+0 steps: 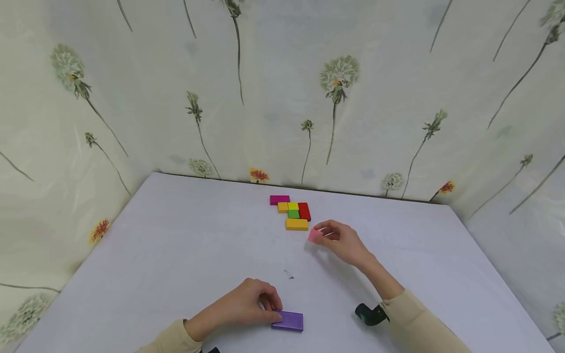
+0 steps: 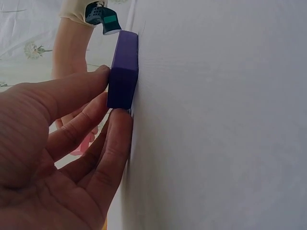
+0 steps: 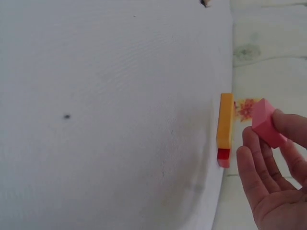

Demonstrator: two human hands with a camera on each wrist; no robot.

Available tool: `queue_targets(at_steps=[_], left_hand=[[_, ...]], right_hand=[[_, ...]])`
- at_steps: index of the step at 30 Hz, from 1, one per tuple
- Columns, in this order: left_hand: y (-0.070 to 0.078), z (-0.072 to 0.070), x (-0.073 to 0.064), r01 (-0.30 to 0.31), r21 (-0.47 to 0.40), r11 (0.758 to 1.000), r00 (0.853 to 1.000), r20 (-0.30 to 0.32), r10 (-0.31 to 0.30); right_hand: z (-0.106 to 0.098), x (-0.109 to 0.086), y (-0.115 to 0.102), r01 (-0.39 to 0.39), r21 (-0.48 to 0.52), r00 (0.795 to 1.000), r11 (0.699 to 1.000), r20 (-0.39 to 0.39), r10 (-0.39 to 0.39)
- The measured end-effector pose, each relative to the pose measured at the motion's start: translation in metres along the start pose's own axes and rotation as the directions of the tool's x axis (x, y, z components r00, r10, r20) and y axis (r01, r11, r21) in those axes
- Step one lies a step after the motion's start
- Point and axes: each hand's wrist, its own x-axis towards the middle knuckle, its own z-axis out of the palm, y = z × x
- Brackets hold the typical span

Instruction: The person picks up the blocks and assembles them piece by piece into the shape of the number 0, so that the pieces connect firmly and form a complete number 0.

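Note:
A small pink block is pinched between the thumb and fingers of my right hand, raised over the table just right of the laid-out blocks. The right wrist view shows this pink block tilted, thumb on one face. My left hand holds the left end of a flat purple block near the table's front. In the left wrist view the thumb lies on top of the purple block, with fingertips against its end and the block low on the tabletop.
Toward the back lies a cluster of blocks: magenta, small orange, yellow, green, red and a longer orange-yellow block. The white table meets a flower-patterned curtain. A dark wrist camera hangs under the right sleeve.

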Motion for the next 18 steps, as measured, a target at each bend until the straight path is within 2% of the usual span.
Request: queue_targets(at_steps=[8,13,18], left_hand=[[0.0,-0.001,0.0,0.008,0.017,1.0,1.0,-0.007,-0.008],[0.001,-0.001,0.0,-0.005,0.018,1.0,1.0,-0.009,0.005],[0.0,0.0,0.0,0.006,0.018,1.0,1.0,-0.011,-0.006]], right_hand=[[0.004,-0.007,-0.002,0.023,-0.013,0.999,1.0,0.026,-0.023],[0.004,-0.013,-0.003,0.021,-0.014,0.999,1.0,0.03,-0.02],[0.006,-0.02,-0.002,0.012,0.0,0.999,1.0,0.047,-0.012]])
